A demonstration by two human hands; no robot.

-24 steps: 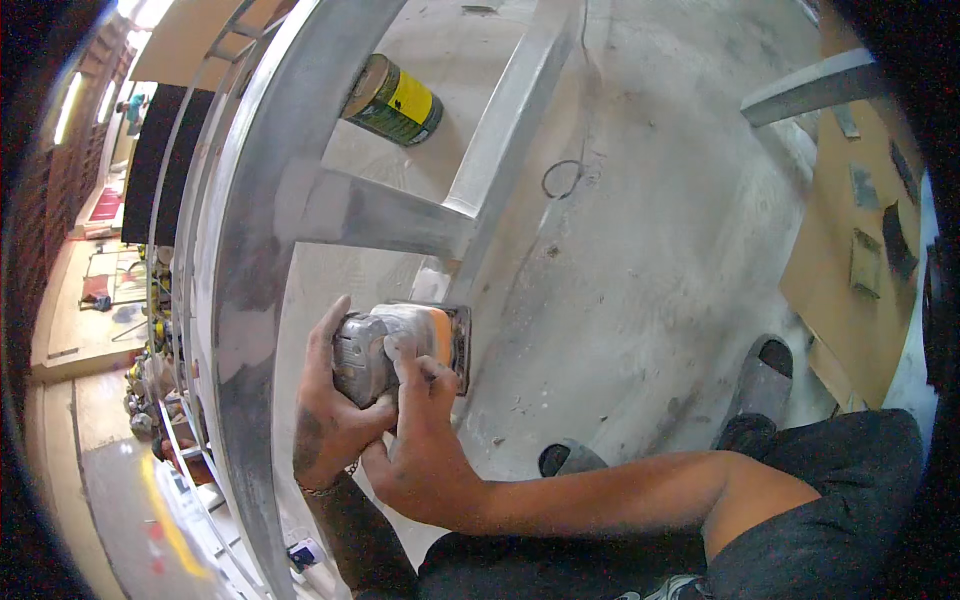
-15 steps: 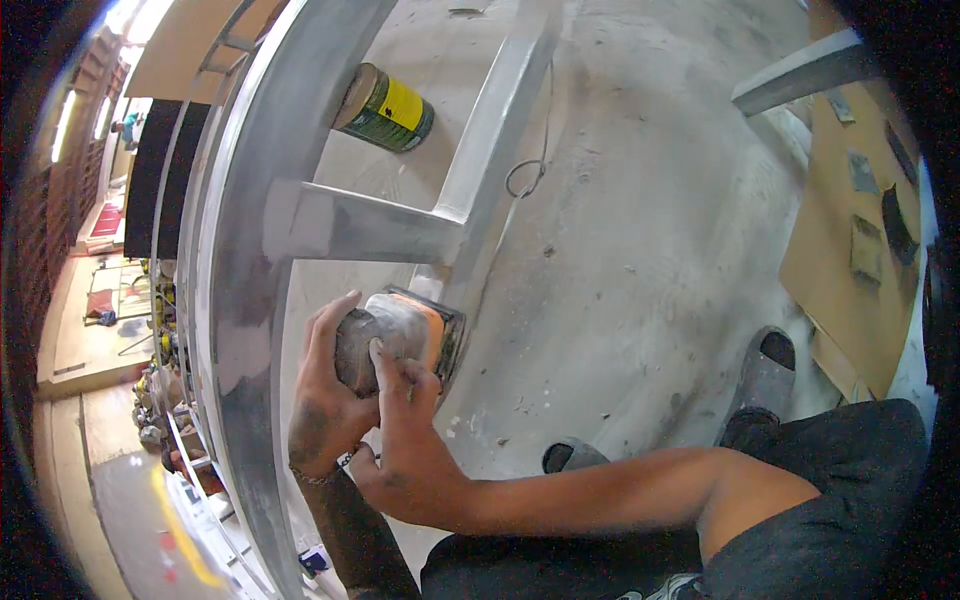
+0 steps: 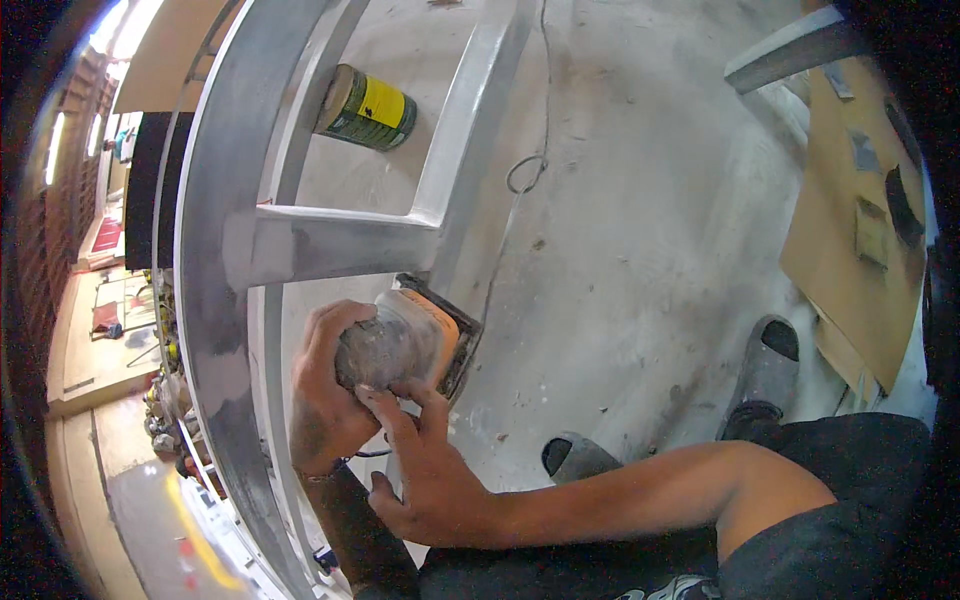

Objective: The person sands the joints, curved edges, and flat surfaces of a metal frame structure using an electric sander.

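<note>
A dusty power sander [image 3: 395,340] with a grey body and an orange band is tilted on its side, its dark square pad [image 3: 462,345] facing right against the grey lower rail of the frame [image 3: 345,240]. My left hand [image 3: 330,390] wraps around the rounded back end of the housing. From the right, my right hand [image 3: 440,470] bears on the near side of the sander with bent fingers, its thumb standing apart. A thin dark cord passes by my left wrist. The pad's contact with the rail is partly hidden.
Beyond the crossbar a yellow-and-green can [image 3: 370,108] lies on its side on the dusty floor [image 3: 620,250]. A looped cable [image 3: 527,174] trails along the rail. Cardboard [image 3: 840,230] with abrasive pieces lies at right, close to my sandalled foot [image 3: 765,370]. Another beam [image 3: 790,50] juts in at upper right.
The frame and can sit further left in the picture. The sander is turned slightly and appears a little further right. My right fingers have slid from the sander's top to its near side.
</note>
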